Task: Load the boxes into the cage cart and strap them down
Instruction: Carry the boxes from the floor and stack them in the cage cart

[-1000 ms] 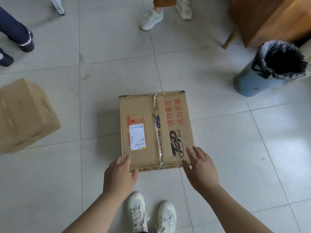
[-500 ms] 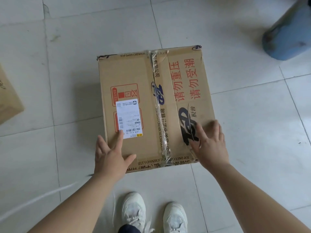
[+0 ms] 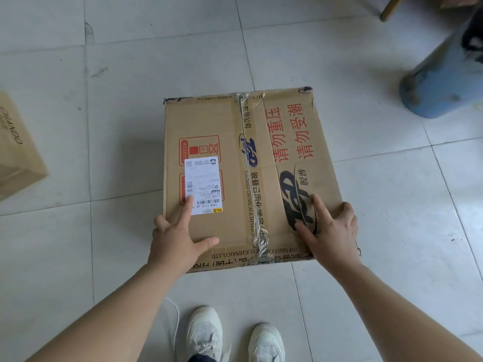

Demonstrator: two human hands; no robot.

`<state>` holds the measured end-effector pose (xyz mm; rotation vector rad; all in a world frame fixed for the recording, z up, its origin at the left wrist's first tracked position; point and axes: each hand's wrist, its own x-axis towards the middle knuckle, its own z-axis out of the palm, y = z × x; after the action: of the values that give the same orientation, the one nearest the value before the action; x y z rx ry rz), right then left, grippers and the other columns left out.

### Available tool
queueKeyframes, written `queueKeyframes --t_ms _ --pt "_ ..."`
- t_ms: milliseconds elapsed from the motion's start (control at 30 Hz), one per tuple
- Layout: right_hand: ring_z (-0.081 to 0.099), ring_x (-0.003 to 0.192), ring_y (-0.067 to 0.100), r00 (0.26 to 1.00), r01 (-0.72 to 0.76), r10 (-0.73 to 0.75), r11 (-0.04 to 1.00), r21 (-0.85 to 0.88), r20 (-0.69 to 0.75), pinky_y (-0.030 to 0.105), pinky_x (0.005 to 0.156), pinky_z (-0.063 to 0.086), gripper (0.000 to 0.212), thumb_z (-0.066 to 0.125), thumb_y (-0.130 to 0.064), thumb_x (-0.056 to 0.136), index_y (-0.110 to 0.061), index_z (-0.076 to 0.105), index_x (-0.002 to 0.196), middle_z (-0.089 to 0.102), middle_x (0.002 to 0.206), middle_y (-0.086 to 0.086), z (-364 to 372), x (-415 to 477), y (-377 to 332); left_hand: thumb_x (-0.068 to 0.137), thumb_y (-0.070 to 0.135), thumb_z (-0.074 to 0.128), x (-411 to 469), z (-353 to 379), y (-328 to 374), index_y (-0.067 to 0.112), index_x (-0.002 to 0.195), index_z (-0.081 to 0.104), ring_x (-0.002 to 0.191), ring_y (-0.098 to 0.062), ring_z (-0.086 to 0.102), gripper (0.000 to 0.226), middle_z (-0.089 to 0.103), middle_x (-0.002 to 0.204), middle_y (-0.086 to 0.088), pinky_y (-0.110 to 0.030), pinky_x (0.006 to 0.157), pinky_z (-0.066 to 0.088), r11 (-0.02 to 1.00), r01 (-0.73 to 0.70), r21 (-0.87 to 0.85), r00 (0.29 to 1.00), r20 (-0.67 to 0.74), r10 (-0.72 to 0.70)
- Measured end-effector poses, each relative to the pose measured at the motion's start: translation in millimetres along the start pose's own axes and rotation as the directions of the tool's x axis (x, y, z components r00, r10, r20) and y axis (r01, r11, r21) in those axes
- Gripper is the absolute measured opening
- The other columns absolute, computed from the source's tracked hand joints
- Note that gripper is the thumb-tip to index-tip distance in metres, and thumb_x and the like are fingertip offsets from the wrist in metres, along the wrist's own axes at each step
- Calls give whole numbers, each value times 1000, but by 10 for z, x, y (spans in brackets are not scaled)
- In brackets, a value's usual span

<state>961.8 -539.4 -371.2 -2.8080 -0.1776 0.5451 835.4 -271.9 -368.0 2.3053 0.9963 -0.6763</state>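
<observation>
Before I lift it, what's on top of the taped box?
On the box: white label, tape along the seam, left hand and right hand near the front edge. Left forefinger covers the label's corner.

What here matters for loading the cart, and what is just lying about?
Job: taped box, with left hand and right hand resting on it; second box at the left edge.
Lying about: blue bin; wooden furniture leg.
</observation>
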Motion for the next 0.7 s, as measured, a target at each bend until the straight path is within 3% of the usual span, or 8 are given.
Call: queueKeyframes --t_ms 233,500,700 --pt "39 109 37 998 69 -70 994 -82 -8 44 100 32 67 62 -56 81 -34 41 140 34 127 21 -954 -329 -529 65 73 66 -642 -940 124 52 146 4 112 -36 46 104 26 125 -12 -38 92 46 1000 29 -12 1000 2 -29" --pt "40 109 37 963 253 -260 963 -95 -74 41 99 34 66 59 -58 82 -36 40 141 35 126 19 -2330 -860 -1471 64 76 65 -1915 -2286 144 54 145 2 114 -37 47 105 24 133 -15 -38 92 46 989 98 -110 980 -160 -115" --pt "42 112 37 879 456 -469 880 -133 -84 41 99 38 67 56 -62 81 -37 39 141 37 128 21 -3517 -1553 -2263 65 75 64 -3350 -3211 52 50 147 9 112 -33 51 102 26 133 -12 -37 92 47 953 165 -253 923 -302 -240"
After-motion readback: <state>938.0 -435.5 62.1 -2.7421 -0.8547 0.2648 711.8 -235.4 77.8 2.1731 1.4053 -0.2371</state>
